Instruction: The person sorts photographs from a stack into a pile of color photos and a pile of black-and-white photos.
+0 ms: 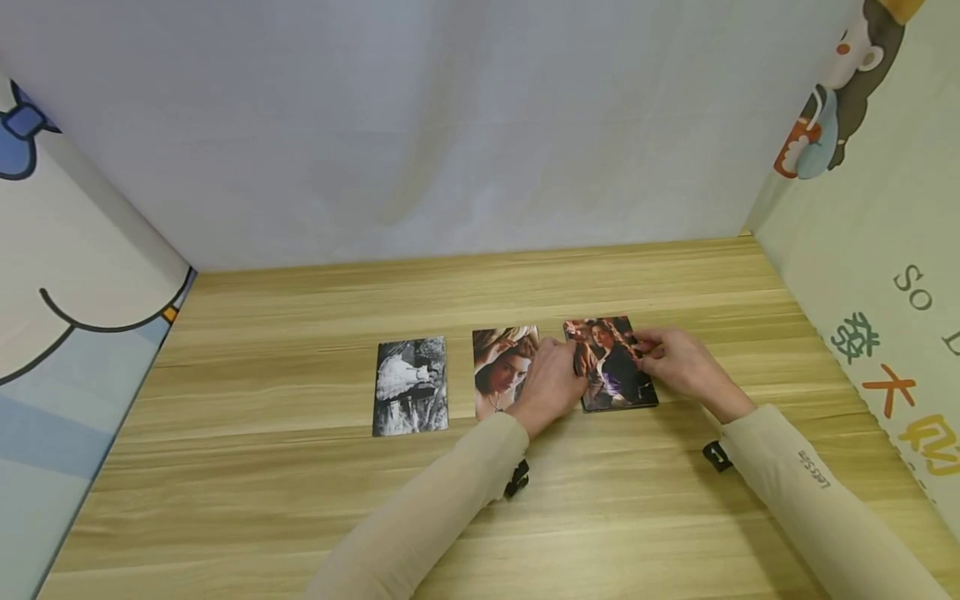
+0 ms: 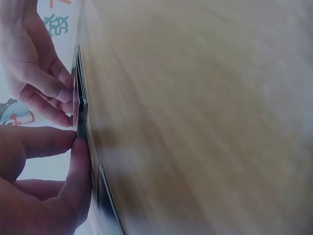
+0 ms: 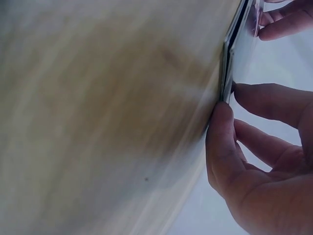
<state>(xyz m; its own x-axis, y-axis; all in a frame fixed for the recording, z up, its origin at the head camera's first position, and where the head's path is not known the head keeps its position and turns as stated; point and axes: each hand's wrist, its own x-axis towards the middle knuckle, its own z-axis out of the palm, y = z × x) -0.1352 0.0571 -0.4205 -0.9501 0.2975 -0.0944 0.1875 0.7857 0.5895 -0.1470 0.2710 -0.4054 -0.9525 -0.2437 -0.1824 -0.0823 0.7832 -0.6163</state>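
A small stack of photo cards lies at the right of a row, its top picture showing a seated figure in dark clothes. My left hand pinches the stack's left edge between thumb and finger. At the right edge, my right hand holds it the same way. Seen edge-on in the left wrist view, the stack shows several thin layers, slightly spread. The right wrist view shows the right thumb and fingertip meeting at the edge of the stack. Beside the left hand is a portrait photo card, partly covered by that hand.
A black-and-white photo card lies at the left end of the row. All of them rest on a wood-grain table. A pale wall stands behind, with printed panels at both sides. Black straps hang at both wrists.
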